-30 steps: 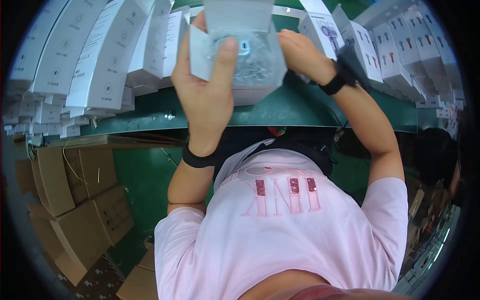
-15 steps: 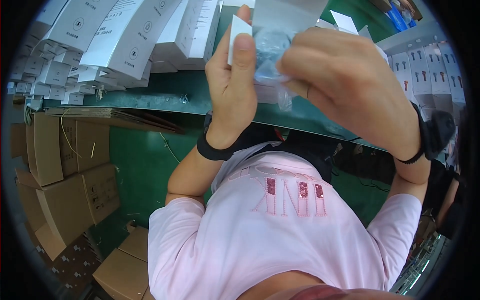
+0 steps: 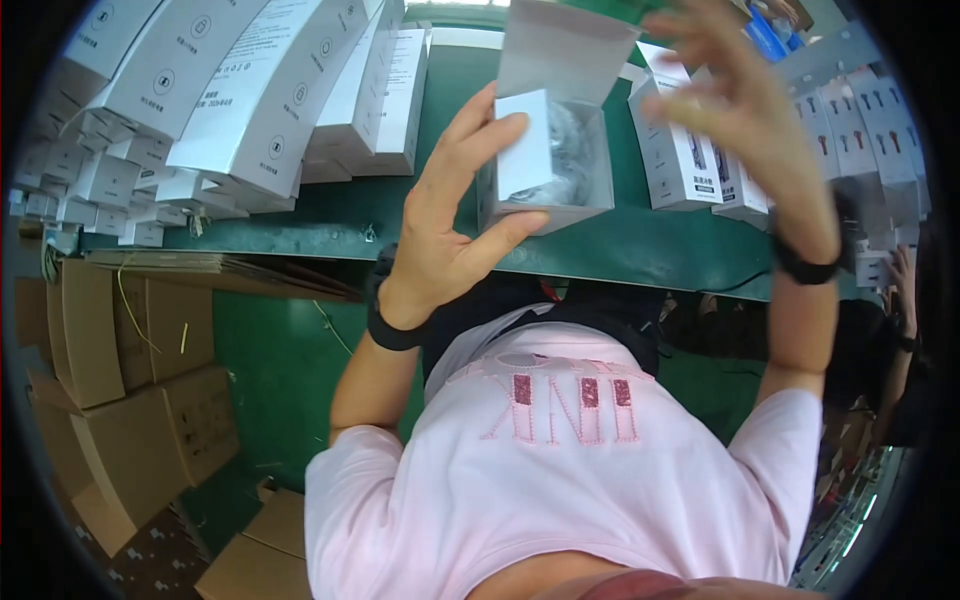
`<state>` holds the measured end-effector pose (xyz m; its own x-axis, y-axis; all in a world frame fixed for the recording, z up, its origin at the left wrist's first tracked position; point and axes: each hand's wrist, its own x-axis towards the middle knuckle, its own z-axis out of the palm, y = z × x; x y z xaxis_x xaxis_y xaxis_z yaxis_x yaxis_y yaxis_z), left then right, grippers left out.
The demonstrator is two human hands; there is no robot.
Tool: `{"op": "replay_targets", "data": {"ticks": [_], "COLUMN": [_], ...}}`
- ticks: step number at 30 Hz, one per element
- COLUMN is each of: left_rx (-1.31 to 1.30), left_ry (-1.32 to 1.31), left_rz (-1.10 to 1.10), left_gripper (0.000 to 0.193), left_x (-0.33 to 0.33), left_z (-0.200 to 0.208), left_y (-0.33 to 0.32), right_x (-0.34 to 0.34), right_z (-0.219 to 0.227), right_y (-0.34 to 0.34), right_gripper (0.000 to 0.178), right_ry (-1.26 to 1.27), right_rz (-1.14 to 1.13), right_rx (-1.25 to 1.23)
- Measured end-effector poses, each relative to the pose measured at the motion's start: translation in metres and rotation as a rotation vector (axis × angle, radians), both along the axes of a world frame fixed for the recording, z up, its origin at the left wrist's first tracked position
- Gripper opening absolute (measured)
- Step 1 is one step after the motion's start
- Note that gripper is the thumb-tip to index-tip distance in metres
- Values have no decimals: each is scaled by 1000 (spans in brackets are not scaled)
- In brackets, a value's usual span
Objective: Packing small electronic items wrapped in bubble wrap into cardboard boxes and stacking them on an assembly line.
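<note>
A white box [image 3: 604,160] stands on the green table with its lid [image 3: 565,50] raised at the back. Inside lie a clear plastic bag [image 3: 574,150], whose contents I cannot make out, and a smaller white carton or card piece [image 3: 525,145] at the left. My left hand [image 3: 445,215] grips the box's left side, its fingers over the white piece and its thumb on the near rim. Off to the right, my right hand [image 3: 745,105] is raised and blurred, fingers apart, with nothing seen in it. It partly covers the white boxes [image 3: 668,150] behind it.
Tall white boxes [image 3: 245,110] crowd the table's left side, with smaller ones below. More printed boxes [image 3: 860,135] stand at the far right, near another person's hand [image 3: 905,285]. Cardboard cartons [image 3: 140,440] sit on the floor at left. The table edge [image 3: 640,275] runs before me.
The box has come down onto the table and shows more fully. My right hand has left the plastic bag and moved up and right, its fingers opening. My left hand has shifted its hold.
</note>
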<state>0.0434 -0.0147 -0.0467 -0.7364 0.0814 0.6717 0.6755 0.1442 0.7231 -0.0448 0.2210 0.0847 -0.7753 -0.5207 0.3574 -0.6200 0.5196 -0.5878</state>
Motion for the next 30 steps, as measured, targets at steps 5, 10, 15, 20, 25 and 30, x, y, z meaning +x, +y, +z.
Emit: {"op": "replay_targets", "data": {"ticks": [5,10,15,20,25,30], "left_rx": [-275,-84,247,130,114,-44], "left_ry": [28,12,-58,-60,-31,7], "left_rz": [3,60,-53,-46,-2,-5], "left_gripper": [60,55,70,77,69,56], "left_x": [-10,-14,-14,-13,-9,-15], "left_z": [25,13,1,1,-3,15], "left_y": [-21,-13,-3,-8,-15,-7], "right_x": [26,16,20,24,38,45], "right_z": [-72,-49,-55,-43,-39,-66], "right_y": [-44,-33,-28,-28,-36,-18], "right_gripper": [71,47,35,35,40,59], "right_ry": [-465,109,225,357,340,400], "right_rz": [345,571,520,555,548,384], "right_rx": [-513,-200,-94,79,253,104]}}
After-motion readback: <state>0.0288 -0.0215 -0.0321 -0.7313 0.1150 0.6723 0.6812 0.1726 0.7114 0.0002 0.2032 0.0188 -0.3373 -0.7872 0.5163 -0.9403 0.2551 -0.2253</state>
